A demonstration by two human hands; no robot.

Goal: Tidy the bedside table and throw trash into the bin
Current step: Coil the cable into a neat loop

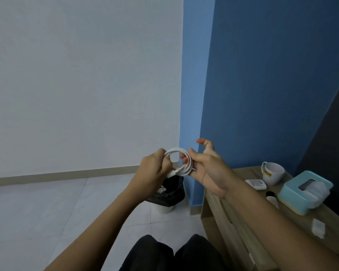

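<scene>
While coiling white cable (181,162) — mid-air, above bin (169,194), left of worktop (301,218).
Left hand (155,171) fingers closed on plug end of cable; right hand (207,169) looped through coil, thumb pinching it, index finger sticking out. Winding step nearly done, judging by short loose tail — next: tuck end, set coil on worktop. Mug (273,173), blue tissue box (303,191), small white device (255,184), white scrap (318,229) crowding worktop; free spot near front edge. Bin lined black, some trash inside.
</scene>
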